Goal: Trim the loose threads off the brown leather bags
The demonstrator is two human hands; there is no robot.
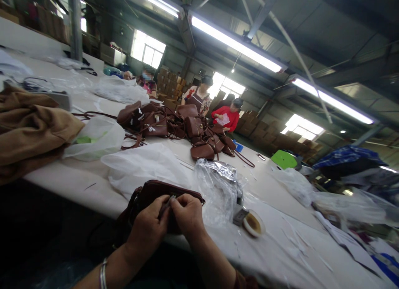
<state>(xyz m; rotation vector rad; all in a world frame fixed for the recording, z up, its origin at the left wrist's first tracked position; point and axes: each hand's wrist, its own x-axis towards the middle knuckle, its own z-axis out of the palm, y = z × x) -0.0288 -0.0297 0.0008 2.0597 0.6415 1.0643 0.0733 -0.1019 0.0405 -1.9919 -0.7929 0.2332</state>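
A dark brown handbag (156, 191) is held tilted at the near edge of the table, just below my face-on view. My left hand (149, 224) is closed, thumb and fingers pinched at the front of the bag; a bracelet circles that wrist. From the other side my right hand (188, 216) pinches at the same spot, its fingertips meeting those of the left. Between the fingertips shows a small metal-looking piece, too small to name. The fingers hide much of the bag's front.
Brown handbags (195, 127) are heaped across the table (271, 189). Closer lie white wrapping sheets (146, 164), clear plastic (215, 197), a small round dish (253, 223) and brown cloth (31, 131). Several people stand beyond; one wears a red top (229, 118).
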